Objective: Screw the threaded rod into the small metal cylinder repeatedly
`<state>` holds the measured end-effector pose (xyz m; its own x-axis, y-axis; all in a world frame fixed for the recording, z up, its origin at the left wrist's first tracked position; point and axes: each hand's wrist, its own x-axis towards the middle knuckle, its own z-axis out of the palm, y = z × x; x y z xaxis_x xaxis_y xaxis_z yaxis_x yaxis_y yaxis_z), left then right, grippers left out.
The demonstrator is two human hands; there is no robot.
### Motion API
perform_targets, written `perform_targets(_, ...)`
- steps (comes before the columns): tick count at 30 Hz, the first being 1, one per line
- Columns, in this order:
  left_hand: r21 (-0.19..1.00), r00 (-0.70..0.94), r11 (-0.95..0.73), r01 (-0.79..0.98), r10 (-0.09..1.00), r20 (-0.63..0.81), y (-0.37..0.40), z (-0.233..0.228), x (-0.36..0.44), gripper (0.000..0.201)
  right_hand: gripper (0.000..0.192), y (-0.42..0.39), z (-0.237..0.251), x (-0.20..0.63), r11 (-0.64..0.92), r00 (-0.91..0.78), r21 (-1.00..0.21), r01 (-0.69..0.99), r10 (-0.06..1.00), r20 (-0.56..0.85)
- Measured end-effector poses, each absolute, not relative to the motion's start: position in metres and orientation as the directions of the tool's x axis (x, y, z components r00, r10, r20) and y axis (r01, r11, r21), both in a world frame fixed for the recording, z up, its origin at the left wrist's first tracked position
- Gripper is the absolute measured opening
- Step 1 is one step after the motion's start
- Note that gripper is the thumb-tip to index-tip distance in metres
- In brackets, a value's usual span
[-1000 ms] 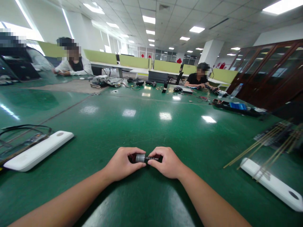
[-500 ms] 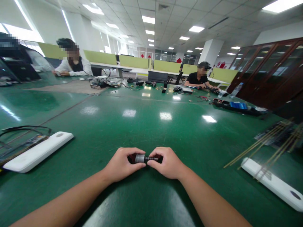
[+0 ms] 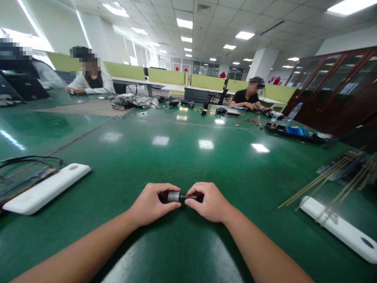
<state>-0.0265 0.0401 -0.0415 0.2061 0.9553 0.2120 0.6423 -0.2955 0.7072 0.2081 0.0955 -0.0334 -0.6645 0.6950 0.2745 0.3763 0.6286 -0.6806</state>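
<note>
Left hand [image 3: 151, 204] & right hand [image 3: 209, 202] both pinched tight on small metal cylinder [image 3: 174, 196].

two white bars [image 3: 47, 189], two hands [image 3: 151, 204], three other people [image 3: 249, 98]

Both forearms are bare, with no sleeves, down to each hand [image 3: 151, 204].

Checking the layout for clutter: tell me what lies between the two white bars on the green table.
In the head view, between the left white bar and the right white bar are both hands, holding a small metal cylinder.
</note>
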Motion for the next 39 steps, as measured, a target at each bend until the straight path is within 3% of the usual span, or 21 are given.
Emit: perform_targets(39, 0.751, 0.163, -0.256, 0.608, 0.967, 0.197, 0.04, -0.038, -0.027, 0.037, 0.008, 0.1, -0.022, 0.222, 0.617, -0.631, -0.707, 0.345, 0.711, 0.311)
